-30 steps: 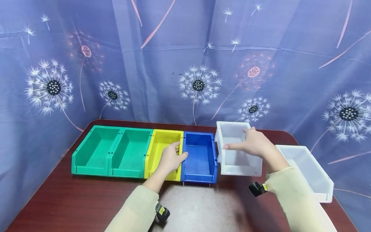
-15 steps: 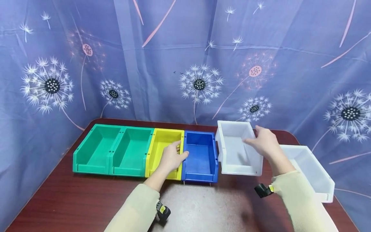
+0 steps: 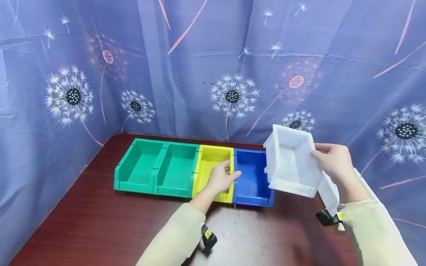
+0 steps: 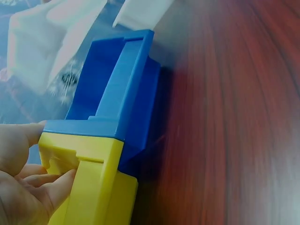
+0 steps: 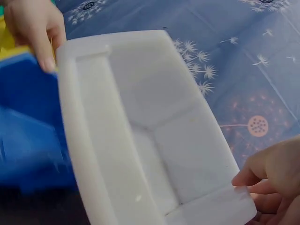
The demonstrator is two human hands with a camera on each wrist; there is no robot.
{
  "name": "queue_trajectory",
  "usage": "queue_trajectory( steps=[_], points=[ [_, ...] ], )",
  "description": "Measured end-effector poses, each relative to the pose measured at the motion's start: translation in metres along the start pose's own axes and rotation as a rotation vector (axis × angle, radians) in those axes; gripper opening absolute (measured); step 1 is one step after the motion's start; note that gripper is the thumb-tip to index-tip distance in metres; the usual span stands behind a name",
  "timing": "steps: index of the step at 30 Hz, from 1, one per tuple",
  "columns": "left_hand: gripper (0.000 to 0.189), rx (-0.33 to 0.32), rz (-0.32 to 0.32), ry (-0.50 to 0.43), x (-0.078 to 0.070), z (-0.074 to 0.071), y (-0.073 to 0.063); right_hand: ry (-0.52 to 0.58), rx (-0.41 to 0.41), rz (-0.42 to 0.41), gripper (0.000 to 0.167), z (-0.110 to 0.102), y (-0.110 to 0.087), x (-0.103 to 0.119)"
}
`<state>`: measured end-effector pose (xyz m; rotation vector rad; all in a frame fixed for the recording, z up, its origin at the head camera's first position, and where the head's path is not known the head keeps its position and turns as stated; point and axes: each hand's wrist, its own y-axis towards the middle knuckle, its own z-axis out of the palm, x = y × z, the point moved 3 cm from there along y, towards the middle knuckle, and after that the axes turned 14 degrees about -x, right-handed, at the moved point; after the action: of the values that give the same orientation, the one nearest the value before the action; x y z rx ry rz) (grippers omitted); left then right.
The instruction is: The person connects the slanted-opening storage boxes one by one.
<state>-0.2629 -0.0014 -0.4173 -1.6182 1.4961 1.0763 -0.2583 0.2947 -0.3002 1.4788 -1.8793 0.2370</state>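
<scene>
Logging from my end: right hand (image 3: 336, 160) now pinches the right wall of the white bin (image 3: 288, 160); half a second ago its thumb and fingers were apart there. Bin has since risen and tilted, just right of the blue bin (image 3: 252, 180). Left hand (image 3: 220, 179) still pinches the wall where the yellow bin (image 3: 204, 171) meets blue.

green bins (image 3: 178, 170) | yellow bin (image 3: 208, 164) | blue bin (image 3: 251, 181) | white bins (image 3: 289, 164) | table (image 3: 100, 229) — red-brown, grained | curtain (image 3: 186, 81) — blue-violet, dandelion print
</scene>
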Motion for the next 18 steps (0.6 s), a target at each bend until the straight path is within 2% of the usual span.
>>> queue_trajectory(
  steps=[6, 10, 14, 16, 18],
  points=[
    [0.055, 0.047, 0.002, -0.033, -0.016, 0.046, -0.003, 0.025, 0.003, 0.005, 0.045, -0.009, -0.004, -0.006],
    [0.054, 0.096, -0.002, -0.061, -0.025, 0.064, -0.006, 0.022, -0.007, 0.019, 0.045, -0.012, -0.004, -0.009],
    [0.053, 0.159, 0.010, -0.090, -0.030, 0.069, -0.009, 0.038, 0.000, 0.047, 0.046, -0.012, -0.005, -0.013],
    [0.050, 0.179, 0.000, -0.124, -0.032, 0.064, -0.011, 0.054, 0.004, 0.060, 0.047, -0.011, -0.006, -0.013],
    [0.047, 0.157, -0.006, -0.159, -0.037, 0.052, -0.012, 0.071, 0.006, 0.067, 0.047, -0.008, -0.007, -0.012]
  ],
)
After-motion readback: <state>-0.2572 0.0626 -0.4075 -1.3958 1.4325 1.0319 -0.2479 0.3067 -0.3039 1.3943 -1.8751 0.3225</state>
